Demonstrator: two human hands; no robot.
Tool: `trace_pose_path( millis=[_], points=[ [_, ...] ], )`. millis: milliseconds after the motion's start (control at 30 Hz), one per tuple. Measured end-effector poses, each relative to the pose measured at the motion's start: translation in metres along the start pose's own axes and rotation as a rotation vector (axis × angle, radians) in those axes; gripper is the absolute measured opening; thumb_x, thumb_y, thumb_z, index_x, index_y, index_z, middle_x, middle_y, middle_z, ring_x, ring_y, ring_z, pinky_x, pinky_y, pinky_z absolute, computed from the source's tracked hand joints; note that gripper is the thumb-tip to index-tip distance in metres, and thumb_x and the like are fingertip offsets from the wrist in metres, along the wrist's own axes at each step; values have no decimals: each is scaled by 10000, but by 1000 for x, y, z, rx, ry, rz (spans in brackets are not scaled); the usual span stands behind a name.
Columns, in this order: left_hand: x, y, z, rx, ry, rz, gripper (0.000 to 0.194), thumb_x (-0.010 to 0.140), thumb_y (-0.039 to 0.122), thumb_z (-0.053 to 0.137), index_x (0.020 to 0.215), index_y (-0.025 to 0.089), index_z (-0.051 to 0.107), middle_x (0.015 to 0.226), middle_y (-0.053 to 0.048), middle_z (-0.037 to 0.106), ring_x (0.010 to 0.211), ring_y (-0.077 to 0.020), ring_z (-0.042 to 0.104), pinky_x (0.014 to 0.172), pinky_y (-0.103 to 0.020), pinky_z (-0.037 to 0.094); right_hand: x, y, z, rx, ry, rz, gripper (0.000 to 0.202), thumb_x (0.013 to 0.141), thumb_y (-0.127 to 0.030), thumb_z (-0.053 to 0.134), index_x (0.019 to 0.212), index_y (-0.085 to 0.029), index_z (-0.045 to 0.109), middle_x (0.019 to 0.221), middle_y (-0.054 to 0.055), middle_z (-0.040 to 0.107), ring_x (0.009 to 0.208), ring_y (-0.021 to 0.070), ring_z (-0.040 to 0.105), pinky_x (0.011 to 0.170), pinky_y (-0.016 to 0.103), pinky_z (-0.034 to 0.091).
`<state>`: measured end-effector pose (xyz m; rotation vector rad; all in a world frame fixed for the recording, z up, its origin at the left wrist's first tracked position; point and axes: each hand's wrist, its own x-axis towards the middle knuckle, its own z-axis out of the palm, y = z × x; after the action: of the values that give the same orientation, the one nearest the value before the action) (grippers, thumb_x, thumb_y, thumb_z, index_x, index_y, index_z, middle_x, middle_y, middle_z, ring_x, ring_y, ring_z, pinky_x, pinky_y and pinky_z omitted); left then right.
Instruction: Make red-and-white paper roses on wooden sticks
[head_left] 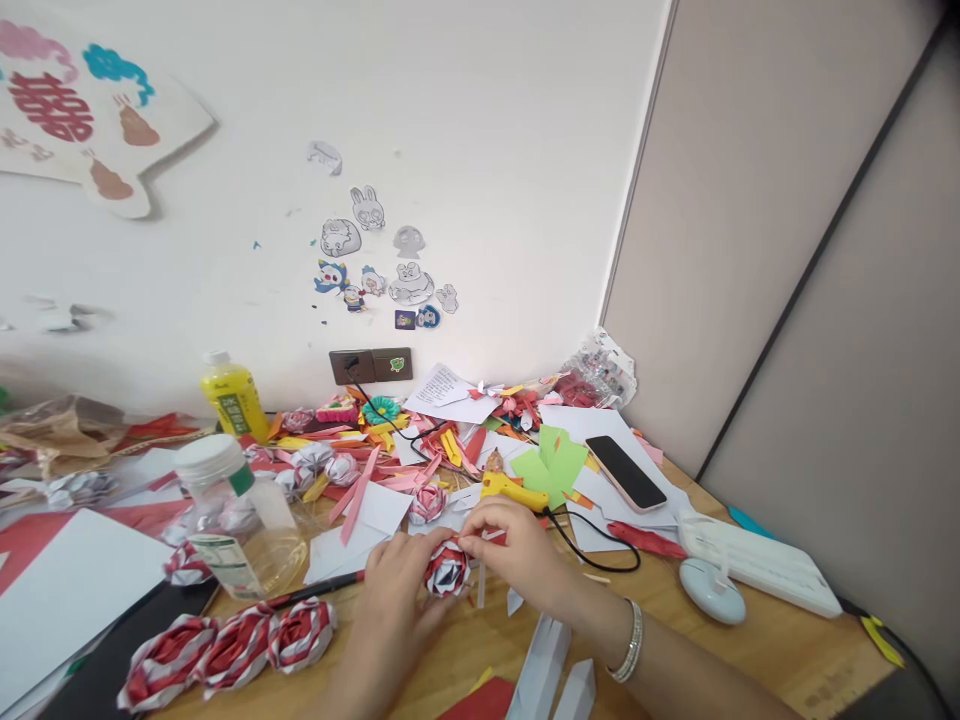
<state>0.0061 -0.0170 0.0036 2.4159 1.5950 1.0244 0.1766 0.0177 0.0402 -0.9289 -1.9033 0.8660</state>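
Observation:
A red and white folded paper rose (448, 571) is held between my two hands over the wooden table. My left hand (401, 585) wraps round its left side, with the thumb below. The fingers of my right hand (504, 545) pinch at the rose's upper right edge; what small part they grip is hidden. Just behind, a yellow hot glue gun (514, 491) lies on the paper scraps with its black cord. Three larger red and white paper roses (236, 650) sit in a row at the lower left. White folded paper strips (541, 668) lie below my right wrist.
A clear plastic jar (240, 515) of yellowish liquid and a yellow bottle (234, 397) stand at left. Paper scraps cover the back. At right lie a phone (626, 472), a white mouse (712, 590) and a white keyboard-like slab (761, 562). A wall rises behind.

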Motion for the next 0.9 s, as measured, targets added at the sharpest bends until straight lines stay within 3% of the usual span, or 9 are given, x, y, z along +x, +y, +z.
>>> trace_pose_path(
  millis=[233,633,900],
  points=[
    [-1,-3,2,36,12,46,420,689,146,647,1075,250,518,905,-21,664,807,-232,555,699,-345,386,-1,0,-3,29,-63,3,46,746,-142,659,741,-187,667,797,-2,632,804,135,572,720,220,414],
    [-1,1,0,75,27,115,427,694,147,632,1087,264,513,886,-18,647,795,-220,559,715,-337,376,1,-3,-5,-17,-59,-1,156,787,-131,550,657,-175,624,713,-2,612,706,130,554,623,221,417],
    [0,-5,2,116,52,139,438,682,146,642,1085,256,510,868,-17,648,789,-219,553,693,-321,362,0,4,-1,41,-61,33,125,804,-180,546,692,-164,596,779,8,593,758,138,545,671,233,422]
  ],
)
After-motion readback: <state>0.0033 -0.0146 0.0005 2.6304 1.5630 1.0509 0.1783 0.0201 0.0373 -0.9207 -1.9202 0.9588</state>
